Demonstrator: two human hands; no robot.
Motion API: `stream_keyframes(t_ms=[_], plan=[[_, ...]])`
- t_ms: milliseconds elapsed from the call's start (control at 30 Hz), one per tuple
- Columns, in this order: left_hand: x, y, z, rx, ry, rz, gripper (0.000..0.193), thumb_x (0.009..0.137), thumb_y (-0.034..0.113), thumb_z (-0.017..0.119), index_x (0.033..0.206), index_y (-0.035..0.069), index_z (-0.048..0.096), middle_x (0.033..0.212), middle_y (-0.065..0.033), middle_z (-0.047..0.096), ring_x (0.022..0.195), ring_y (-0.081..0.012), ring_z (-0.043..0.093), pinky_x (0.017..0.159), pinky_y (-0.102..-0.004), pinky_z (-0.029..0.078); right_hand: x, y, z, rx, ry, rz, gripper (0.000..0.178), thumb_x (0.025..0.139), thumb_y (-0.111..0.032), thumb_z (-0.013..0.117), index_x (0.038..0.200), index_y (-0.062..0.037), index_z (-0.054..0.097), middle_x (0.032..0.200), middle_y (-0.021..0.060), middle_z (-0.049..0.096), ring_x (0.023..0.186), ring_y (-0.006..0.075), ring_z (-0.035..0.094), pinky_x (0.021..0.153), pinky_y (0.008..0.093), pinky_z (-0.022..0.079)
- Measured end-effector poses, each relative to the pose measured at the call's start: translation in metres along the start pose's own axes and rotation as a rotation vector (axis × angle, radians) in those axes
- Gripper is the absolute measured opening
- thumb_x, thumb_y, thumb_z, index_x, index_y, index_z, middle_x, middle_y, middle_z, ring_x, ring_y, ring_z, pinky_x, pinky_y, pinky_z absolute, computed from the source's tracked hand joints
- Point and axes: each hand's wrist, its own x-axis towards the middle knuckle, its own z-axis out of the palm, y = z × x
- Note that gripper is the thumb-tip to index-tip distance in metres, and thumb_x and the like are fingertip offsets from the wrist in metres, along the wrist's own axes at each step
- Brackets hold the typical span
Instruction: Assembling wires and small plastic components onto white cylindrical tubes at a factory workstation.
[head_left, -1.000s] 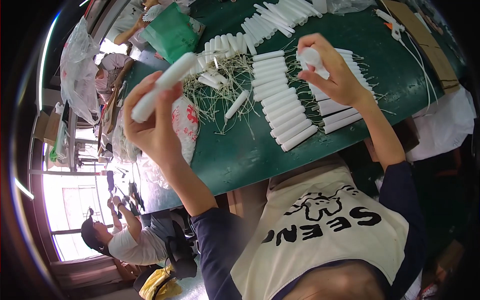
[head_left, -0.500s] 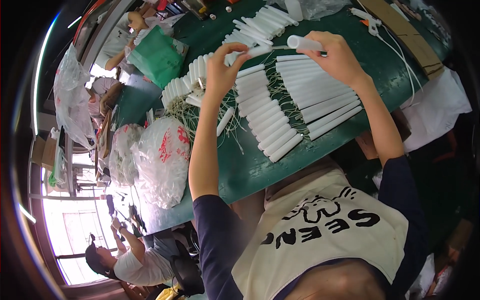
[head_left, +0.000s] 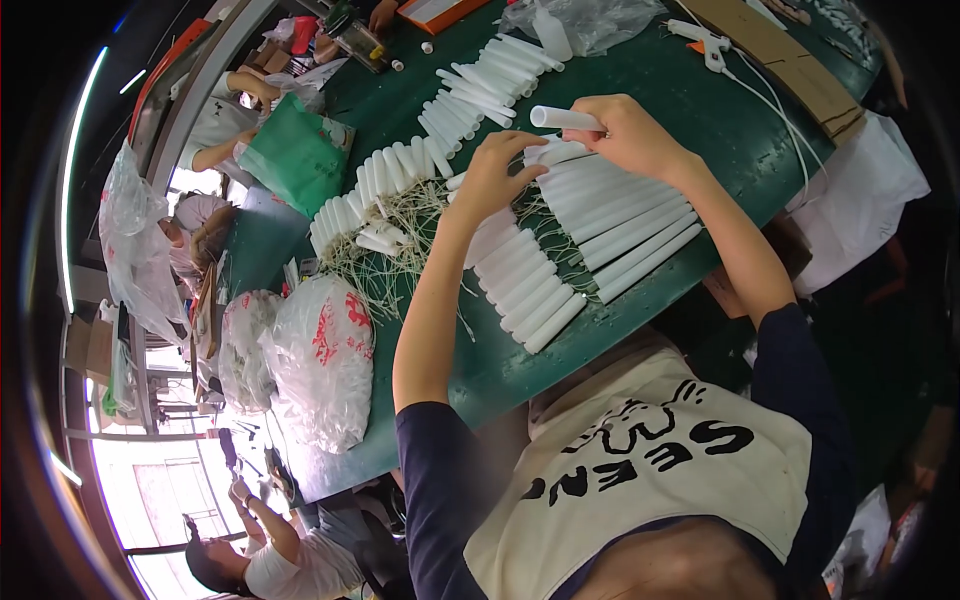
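My right hand (head_left: 630,138) is closed around a white tube (head_left: 553,118), whose hollow end points left above the rows on the table. My left hand (head_left: 492,178) hovers low over the top of the left row of tubes (head_left: 522,285), its thumb and index finger apart. Its other fingers are partly hidden, and I see no tube clearly gripped in it. Just right of that, white tubes (head_left: 625,215) lie side by side in a second row. Thin pale strings (head_left: 568,250) run between the two rows.
More white tubes (head_left: 400,170) with tangled strings (head_left: 395,235) lie farther left. Plastic bags (head_left: 325,350) sit at the table's left edge, a green bag (head_left: 297,155) beyond. A glue gun (head_left: 705,45) with a white cable lies far right. Another person (head_left: 290,565) sits at lower left.
Both hands have come down toward the rows; the right moved left with its tube. The left thumb and index finger have spread from the tube they held. The view has shifted slightly.
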Motion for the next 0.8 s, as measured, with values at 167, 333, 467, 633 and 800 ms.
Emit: stream_keyframes(t_ms=[167, 333, 467, 633, 800], plan=[[0.015, 0.009, 0.017, -0.032, -0.021, 0.036, 0.029, 0.071, 0.018, 0.073, 0.097, 0.006, 0.067, 0.093, -0.0115, 0.064, 0.087, -0.0303, 0.057, 0.079, -0.0391, 0.045, 0.001, -0.003, -0.005, -0.018, -0.073, 0.037, 0.012, 0.082, -0.010, 0.064, 0.082, 0.0003, 0.058, 0.062, 0.0073, 0.052, 0.055, 0.0155, 0.048, 0.053, 0.0271, 0.040], [0.017, 0.005, 0.008, -0.054, -0.026, -0.020, 0.024, 0.071, 0.017, 0.072, 0.091, 0.005, 0.068, 0.083, -0.0118, 0.065, 0.079, -0.0316, 0.058, 0.073, -0.0389, 0.046, 0.000, -0.006, -0.019, 0.018, -0.052, 0.108, 0.014, 0.082, -0.012, 0.065, 0.080, 0.0004, 0.058, 0.061, 0.0056, 0.053, 0.052, 0.0130, 0.053, 0.051, 0.0270, 0.042], [0.006, -0.019, -0.021, 0.086, 0.092, -0.199, 0.024, 0.074, 0.018, 0.070, 0.094, 0.005, 0.068, 0.087, -0.0130, 0.065, 0.081, -0.0321, 0.060, 0.071, -0.0388, 0.047, 0.001, -0.003, -0.033, -0.014, -0.139, 0.235, 0.018, 0.082, -0.014, 0.066, 0.080, 0.0015, 0.058, 0.062, 0.0049, 0.057, 0.051, 0.0110, 0.056, 0.049, 0.0262, 0.044], [-0.019, -0.059, -0.032, 0.289, 0.086, -0.274, 0.025, 0.077, 0.018, 0.068, 0.099, 0.006, 0.068, 0.088, -0.0138, 0.067, 0.076, -0.0286, 0.063, 0.067, -0.0335, 0.048, 0.004, 0.008, -0.029, -0.007, -0.145, 0.231, 0.018, 0.083, -0.014, 0.065, 0.080, 0.0025, 0.058, 0.065, 0.0061, 0.060, 0.052, 0.0112, 0.056, 0.051, 0.0260, 0.045], [-0.026, -0.059, -0.025, 0.135, 0.038, -0.403, 0.018, 0.079, 0.015, 0.064, 0.094, 0.008, 0.069, 0.084, -0.0133, 0.068, 0.078, -0.0309, 0.064, 0.070, -0.0364, 0.049, 0.002, 0.018, -0.022, 0.012, -0.130, 0.227, 0.018, 0.083, -0.013, 0.064, 0.078, 0.0028, 0.057, 0.067, 0.0067, 0.062, 0.054, 0.0117, 0.057, 0.053, 0.0267, 0.046]])
